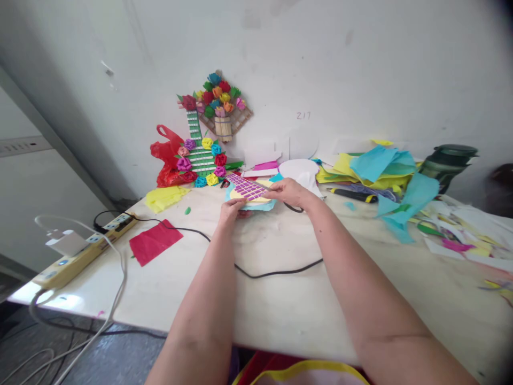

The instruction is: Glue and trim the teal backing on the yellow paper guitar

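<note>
A paper craft piece (pixel 251 191), with purple and pale woven strips on a cream rounded base edged in light blue paper, is held up over the table in front of me. My left hand (pixel 233 207) grips its lower left edge, thumb on top and fingers tucked underneath. At its right side, my right hand (pixel 289 192) pinches a thin grey strip lying along the purple weave. Whether that strip is a tool or part of the piece I cannot tell. A black curved thing (pixel 294 208) shows below the right hand.
Behind stands a guitar-shaped craft (pixel 202 155) with paper flowers. Left are a red sheet (pixel 156 241), yellow paper (pixel 166 198) and a power strip (pixel 80 255). A black cable (pixel 272 274) crosses the table. Right are blue paper (pixel 382 163), a utility knife (pixel 355 195) and a dark bottle (pixel 449 163).
</note>
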Motion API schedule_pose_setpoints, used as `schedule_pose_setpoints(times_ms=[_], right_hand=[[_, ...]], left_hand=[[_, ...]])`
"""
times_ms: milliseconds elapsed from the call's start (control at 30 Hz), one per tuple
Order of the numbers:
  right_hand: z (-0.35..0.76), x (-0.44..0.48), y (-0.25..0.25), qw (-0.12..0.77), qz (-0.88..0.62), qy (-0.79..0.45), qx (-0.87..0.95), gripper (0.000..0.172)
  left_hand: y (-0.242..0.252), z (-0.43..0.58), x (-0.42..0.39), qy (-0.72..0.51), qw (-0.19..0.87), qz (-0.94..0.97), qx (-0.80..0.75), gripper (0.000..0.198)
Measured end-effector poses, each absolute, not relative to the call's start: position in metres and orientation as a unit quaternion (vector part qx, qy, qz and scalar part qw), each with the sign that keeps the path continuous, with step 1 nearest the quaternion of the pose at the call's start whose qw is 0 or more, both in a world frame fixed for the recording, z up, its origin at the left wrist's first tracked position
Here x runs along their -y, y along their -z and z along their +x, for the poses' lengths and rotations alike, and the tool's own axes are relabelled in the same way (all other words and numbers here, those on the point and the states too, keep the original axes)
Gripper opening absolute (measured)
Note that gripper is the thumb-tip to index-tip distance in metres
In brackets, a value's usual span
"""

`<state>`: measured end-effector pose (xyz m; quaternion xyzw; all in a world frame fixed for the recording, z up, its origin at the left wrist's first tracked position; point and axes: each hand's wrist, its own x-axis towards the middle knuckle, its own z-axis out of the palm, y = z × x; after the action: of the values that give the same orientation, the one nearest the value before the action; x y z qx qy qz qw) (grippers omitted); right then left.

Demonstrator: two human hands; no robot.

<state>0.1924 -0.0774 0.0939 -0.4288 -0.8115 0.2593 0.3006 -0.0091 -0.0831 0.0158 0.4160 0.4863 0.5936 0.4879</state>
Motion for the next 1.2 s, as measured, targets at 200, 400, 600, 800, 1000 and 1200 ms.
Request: schedule_pose_setpoints(times_ms=[200,400,600,800,1000,1200], right_hand=[[0.179,0.096,-0.101,0.020,-0.393,-0.291,0.872,0.024],[0.166,0.092,-0.089,0.013,-0.460,-0.120,0.880,0.018],[0.161,0.096,-0.089,0.035,-0.482,0.010,0.875,0.030],[0.156,0.097,-0.088,0.031,-0.492,0.039,0.869,0.037],[0.156,0.098,-0.088,0.029,-0.516,0.038,0.855,0.037],[0.154,0.099,-0.084,0.044,-0.526,0.034,0.849,0.035]], left_hand=[[-0.017,-0.010,0.080,-0.600,0.499,0.399,-0.482,0.031],[-0.017,-0.011,0.076,-0.605,0.497,0.401,-0.475,0.028],[-0.022,-0.009,0.079,-0.594,0.510,0.387,-0.488,0.030],[-0.026,-0.009,0.083,-0.574,0.523,0.386,-0.498,0.037],[-0.024,-0.010,0.080,-0.574,0.529,0.375,-0.501,0.038],[-0.024,-0.010,0.080,-0.574,0.529,0.367,-0.506,0.035]])
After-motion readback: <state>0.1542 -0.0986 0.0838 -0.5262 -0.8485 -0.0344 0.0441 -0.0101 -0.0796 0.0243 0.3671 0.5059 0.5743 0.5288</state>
